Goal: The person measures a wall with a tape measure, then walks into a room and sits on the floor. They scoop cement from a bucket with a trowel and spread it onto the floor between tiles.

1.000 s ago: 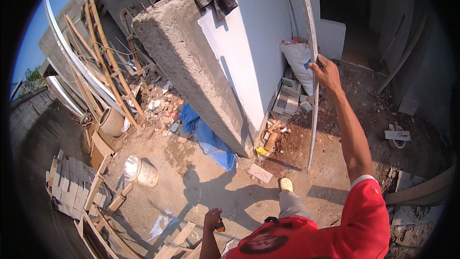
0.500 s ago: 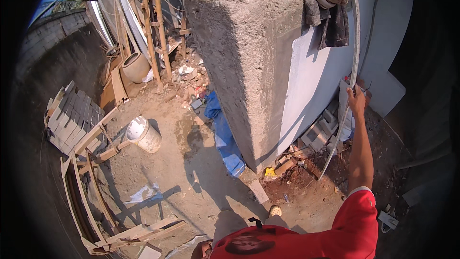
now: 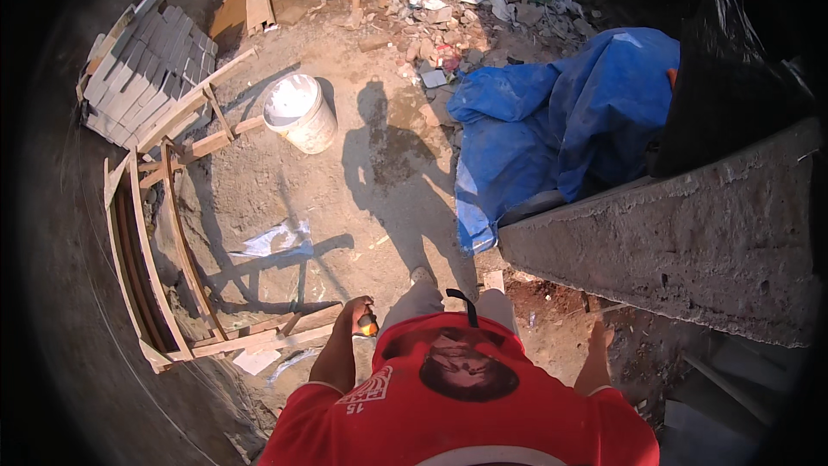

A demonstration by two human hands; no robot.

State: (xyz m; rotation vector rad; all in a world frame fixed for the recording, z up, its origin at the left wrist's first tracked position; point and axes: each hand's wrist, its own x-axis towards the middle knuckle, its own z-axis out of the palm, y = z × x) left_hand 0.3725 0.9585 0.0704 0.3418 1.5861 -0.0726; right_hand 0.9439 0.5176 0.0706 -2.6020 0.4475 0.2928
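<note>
Fingers of the left hand (image 3: 357, 309) are curled around a small orange-and-black tool (image 3: 368, 326), resembling a tape measure; how tightly they press cannot be told. Fingers of the right hand (image 3: 597, 338) appear extended and slightly parted, with no object visible between them. Step in hand, as judged: the tool is carried low at the side, applied to nothing. Any next move with it would call for lifting it clear of the body and bringing the right hand across, since the 2 hands are well apart. Tool: located just beside the left hip, partly covered by the fingers; compact and rounded, bright orange with dark portions, its finer details too small to tell. Surroundings: red shirt (image 3: 371, 427) between the forearms; white bucket (image 3: 312, 131) upright on the ground ahead; blue tarpaulin (image 3: 595, 112) beside the rough concrete wall (image 3: 690, 246) at right; wooden frame (image 3: 302, 326) near the left hand; stacked pale blocks (image 3: 155, 65) beyond it.
</note>
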